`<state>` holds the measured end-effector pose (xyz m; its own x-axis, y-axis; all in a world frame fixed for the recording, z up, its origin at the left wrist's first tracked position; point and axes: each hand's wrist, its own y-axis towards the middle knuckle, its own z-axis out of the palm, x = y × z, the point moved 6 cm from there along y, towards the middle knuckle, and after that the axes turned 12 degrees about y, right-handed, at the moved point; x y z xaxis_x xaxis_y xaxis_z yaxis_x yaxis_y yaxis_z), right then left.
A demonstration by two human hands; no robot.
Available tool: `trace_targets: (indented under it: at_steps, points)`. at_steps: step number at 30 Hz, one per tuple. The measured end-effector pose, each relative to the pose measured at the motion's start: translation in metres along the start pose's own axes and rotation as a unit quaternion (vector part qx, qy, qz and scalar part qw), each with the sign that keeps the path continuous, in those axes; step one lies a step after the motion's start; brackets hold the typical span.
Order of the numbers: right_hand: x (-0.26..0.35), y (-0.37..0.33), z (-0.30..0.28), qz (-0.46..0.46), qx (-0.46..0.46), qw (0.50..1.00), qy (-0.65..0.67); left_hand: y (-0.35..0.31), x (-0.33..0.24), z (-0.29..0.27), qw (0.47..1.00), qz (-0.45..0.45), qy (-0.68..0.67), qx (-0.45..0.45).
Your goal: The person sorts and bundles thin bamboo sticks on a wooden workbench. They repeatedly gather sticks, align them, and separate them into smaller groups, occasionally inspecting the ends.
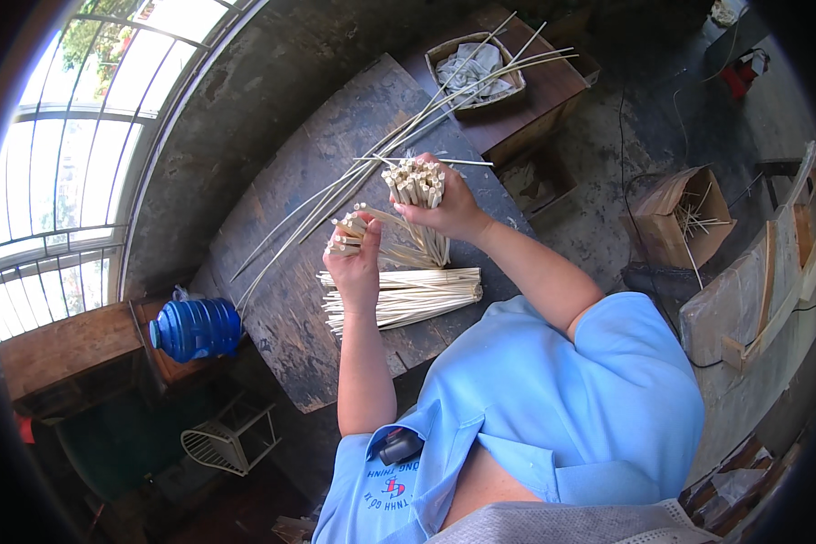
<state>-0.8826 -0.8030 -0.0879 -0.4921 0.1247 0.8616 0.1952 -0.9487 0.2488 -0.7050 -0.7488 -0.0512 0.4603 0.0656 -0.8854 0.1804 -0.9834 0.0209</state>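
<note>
cane sticks look partly gathered: right hand grips a thick bundle, left hand fewer. a pile remains on the worktable.

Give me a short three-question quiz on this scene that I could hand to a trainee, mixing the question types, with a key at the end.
1. True or false: the left hand and the right hand both hold pale sticks.

2. Fill in the blank: the thicker bunch is in the grip of the ____ hand.

3. Multiple choice: where does the loose bundle nearest the blue shirt lie?
A) On the white chair
B) On the dark tabletop
C) On the windowsill

Key: 1. True. 2. Right. 3. B.
</note>
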Motion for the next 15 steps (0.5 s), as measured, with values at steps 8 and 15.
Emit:
trace_targets:
  at_steps: [8, 15]
  points:
    - [-0.006, -0.005, 0.005, 0.016, 0.019, 0.999, 0.021, -0.003, -0.001, 0.008, 0.993, 0.012, -0.114, 0.027]
    - [0.011, 0.001, 0.019, -0.017, 0.071, 0.996, -0.056, -0.003, -0.001, 0.010, 0.987, 0.040, -0.140, 0.071]
